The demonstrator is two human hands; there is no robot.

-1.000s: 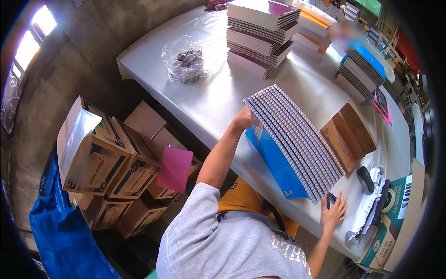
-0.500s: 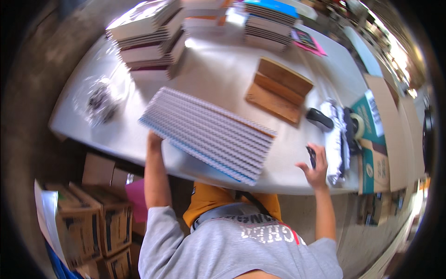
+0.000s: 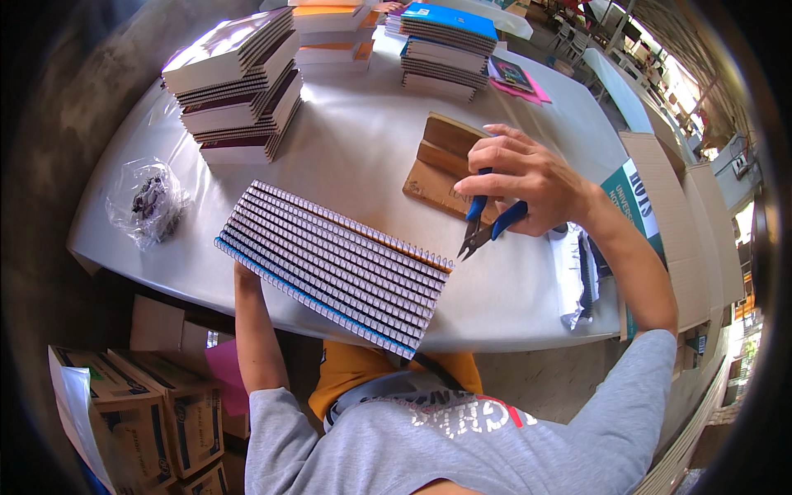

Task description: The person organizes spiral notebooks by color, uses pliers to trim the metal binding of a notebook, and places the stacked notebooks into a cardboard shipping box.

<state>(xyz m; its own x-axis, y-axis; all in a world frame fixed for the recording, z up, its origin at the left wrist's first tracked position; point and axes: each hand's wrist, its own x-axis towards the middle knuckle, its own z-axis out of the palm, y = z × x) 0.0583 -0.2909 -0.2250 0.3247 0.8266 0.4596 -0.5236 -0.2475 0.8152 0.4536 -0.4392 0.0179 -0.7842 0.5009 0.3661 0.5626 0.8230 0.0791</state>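
Observation:
A fanned row of spiral-bound notebooks (image 3: 338,264) lies at the near edge of the white table (image 3: 363,140). My left hand (image 3: 244,272) is mostly hidden under the row's left end, holding it. My right hand (image 3: 524,177) is raised over the table to the right of the row, shut on blue-handled cutting pliers (image 3: 483,227) whose tip points down toward the row's right end. A brown wooden block (image 3: 441,165) lies just behind that hand.
Tall stacks of notebooks (image 3: 239,82) stand at the back left, more stacks (image 3: 445,41) at the back middle. A clear plastic bag (image 3: 148,202) of small dark parts lies at the left. Cardboard boxes (image 3: 140,412) stand on the floor below left; another carton (image 3: 668,206) at the right.
My right hand has come up from the table's right edge and now holds the blue-handled pliers over the table. The view has swung round; my left hand stays at the notebook row.

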